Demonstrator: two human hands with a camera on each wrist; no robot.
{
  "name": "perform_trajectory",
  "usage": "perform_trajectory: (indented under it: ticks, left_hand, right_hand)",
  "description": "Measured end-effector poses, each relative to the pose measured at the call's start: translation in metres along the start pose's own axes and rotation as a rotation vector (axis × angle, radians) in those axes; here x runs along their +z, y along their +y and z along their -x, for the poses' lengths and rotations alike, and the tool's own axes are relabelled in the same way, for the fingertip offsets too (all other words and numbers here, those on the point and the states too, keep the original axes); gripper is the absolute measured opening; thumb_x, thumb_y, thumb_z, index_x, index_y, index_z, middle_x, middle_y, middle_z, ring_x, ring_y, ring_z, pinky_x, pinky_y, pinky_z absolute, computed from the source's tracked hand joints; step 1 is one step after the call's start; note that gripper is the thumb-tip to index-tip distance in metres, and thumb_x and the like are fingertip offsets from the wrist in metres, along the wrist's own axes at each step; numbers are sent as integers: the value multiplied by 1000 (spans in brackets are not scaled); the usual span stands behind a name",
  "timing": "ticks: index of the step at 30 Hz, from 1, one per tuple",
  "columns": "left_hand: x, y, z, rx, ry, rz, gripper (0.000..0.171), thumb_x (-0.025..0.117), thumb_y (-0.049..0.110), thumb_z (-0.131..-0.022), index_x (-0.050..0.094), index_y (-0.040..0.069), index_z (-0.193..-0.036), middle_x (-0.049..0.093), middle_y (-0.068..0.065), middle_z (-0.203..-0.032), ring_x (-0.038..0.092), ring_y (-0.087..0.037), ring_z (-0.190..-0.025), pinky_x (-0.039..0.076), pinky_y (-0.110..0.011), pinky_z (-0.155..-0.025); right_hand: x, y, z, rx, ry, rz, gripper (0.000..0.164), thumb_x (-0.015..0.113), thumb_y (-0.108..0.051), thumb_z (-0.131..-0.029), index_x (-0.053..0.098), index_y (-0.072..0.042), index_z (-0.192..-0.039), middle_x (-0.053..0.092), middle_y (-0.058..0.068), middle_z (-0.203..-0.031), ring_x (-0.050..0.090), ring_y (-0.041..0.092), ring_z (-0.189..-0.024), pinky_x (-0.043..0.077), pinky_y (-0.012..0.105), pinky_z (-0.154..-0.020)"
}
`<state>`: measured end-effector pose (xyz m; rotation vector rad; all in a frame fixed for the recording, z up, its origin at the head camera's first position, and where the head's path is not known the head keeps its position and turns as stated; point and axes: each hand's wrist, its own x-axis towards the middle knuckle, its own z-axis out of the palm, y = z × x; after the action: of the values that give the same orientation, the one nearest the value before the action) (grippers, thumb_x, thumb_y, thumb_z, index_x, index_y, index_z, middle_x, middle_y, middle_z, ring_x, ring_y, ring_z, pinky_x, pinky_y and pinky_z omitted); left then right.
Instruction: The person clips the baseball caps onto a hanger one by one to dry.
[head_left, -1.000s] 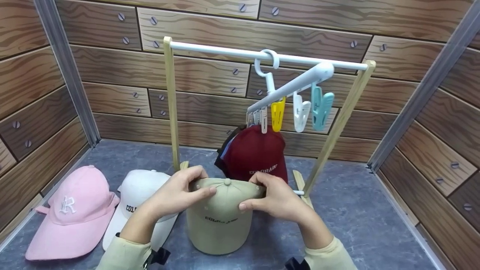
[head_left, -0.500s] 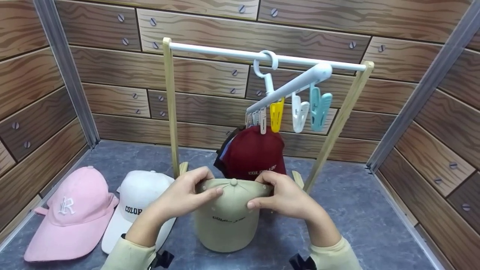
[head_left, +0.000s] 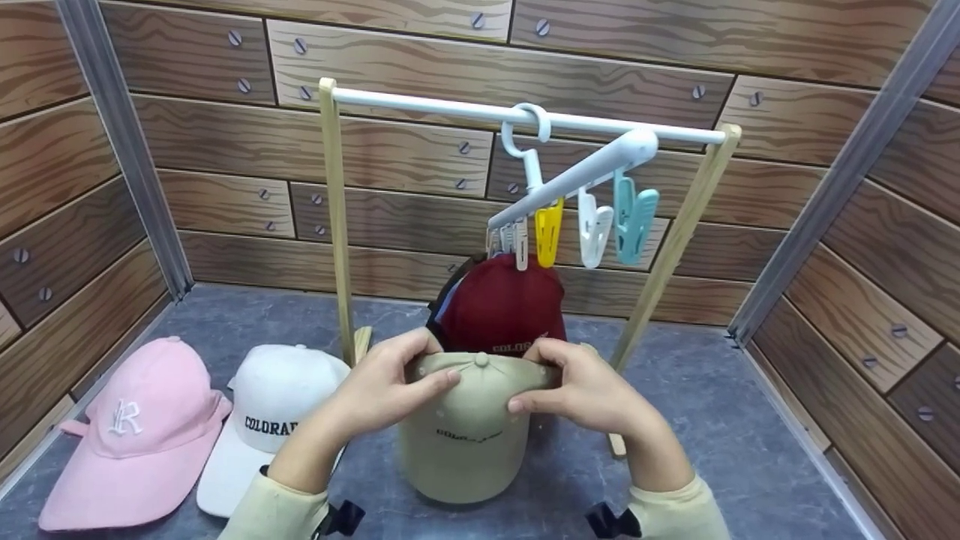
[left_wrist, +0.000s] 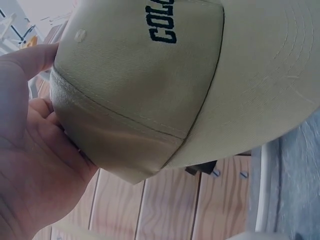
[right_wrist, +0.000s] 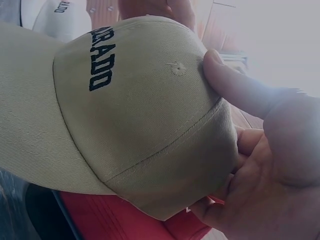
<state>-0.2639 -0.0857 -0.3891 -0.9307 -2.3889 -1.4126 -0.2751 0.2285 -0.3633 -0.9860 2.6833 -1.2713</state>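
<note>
Both hands grip a beige baseball cap (head_left: 469,450) by its crown, brim pointing down, in the middle of the head view. My left hand (head_left: 390,386) pinches the crown's left side, thumb on the front and fingers behind. On the opposite side my right hand (head_left: 585,386) holds it the same way. The left wrist view shows dark letters on the cap (left_wrist: 135,90) and my left hand (left_wrist: 40,150) at its edge. In the right wrist view the thumb of my right hand (right_wrist: 265,145) presses the crown. A dark red cap (head_left: 506,304) hangs right behind.
A wooden rack with a white rail (head_left: 427,103) carries a hanger (head_left: 577,180) with a yellow clip (head_left: 549,234), a white clip (head_left: 594,229) and a teal clip (head_left: 634,221). A pink cap (head_left: 139,435) and a white cap (head_left: 281,390) lie left on the grey tabletop (head_left: 720,450).
Both hands have shifted to the right with the beige cap between them, keeping the same grip. The rack, the hanger and the other caps stay in place while the head view shifts slightly.
</note>
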Motion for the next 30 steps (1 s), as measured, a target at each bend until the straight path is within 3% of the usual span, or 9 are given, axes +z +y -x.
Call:
perform_trajectory:
  ticks: [9, 20, 30]
  left_hand:
    - [8, 4, -8, 57, 23, 10, 23, 79, 30, -106, 62, 19, -95, 50, 12, -81, 52, -10, -76, 46, -31, -70]
    - [17, 9, -15, 56, 50, 34, 18, 76, 24, -107, 65, 16, -97, 53, 10, -82, 52, -11, -78, 46, -32, -72]
    - [26, 14, -22, 59, 96, 57, 18, 76, 25, -107, 66, 14, -96, 55, 9, -84, 54, -13, -80, 46, -32, -74]
  right_hand:
    - [-9, 2, 3, 18, -7, -60, 33, 96, -26, -91, 68, -10, -100, 58, 1, -88, 50, 11, -69, 45, 26, -64]
    - [-16, 6, 6, -31, 30, -76, 21, 90, -22, -95, 72, -13, -99, 67, 1, -96, 62, 21, -95, 52, 32, -83]
    - [-23, 9, 7, -55, 3, -277, 16, 79, -10, -104, 69, 1, -99, 60, 4, -89, 58, 12, -78, 54, 27, -67]
